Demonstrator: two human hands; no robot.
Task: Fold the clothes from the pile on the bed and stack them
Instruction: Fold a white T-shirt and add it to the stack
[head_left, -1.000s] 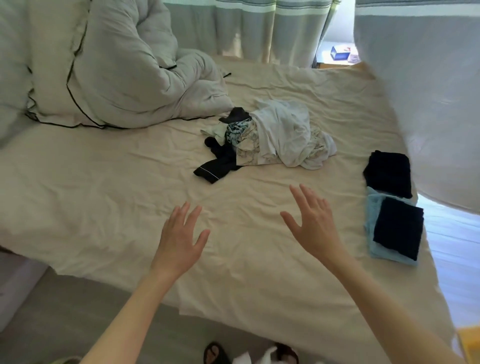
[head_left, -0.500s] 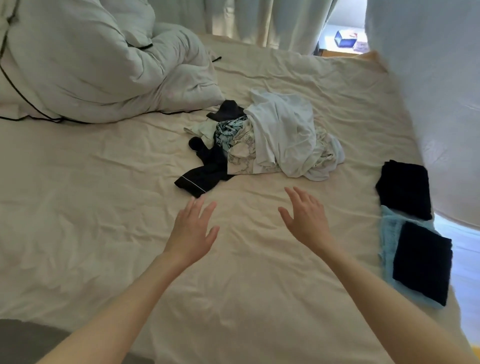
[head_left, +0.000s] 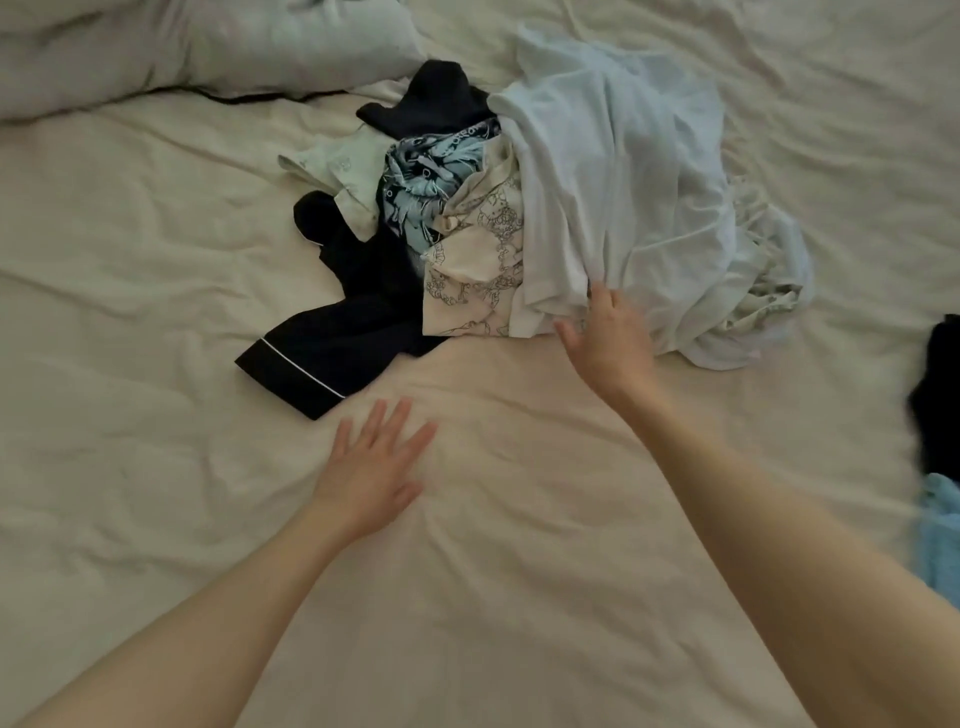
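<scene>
- Left hand (head_left: 371, 470) lies flat on the bed sheet (head_left: 156, 467), fingers straight and spread; the dark navy garment (head_left: 332, 343) is just beyond its fingertips at 11 o'clock.
- Clothes pile (head_left: 519, 208) sits centre, at 12 o'clock.
- Right hand (head_left: 608, 343) touches the pale blue garment (head_left: 623, 182); fingertips hidden in its folds, grip unclear.
- Folded dark item (head_left: 940, 405) and light blue item (head_left: 943, 540) at 3 o'clock, cut off.

Wrinkled cream bedsheet (head_left: 156, 519) fills view — rumpled pale grey duvet (head_left: 182, 47) with dark piping at top left; light dim, soft.
</scene>
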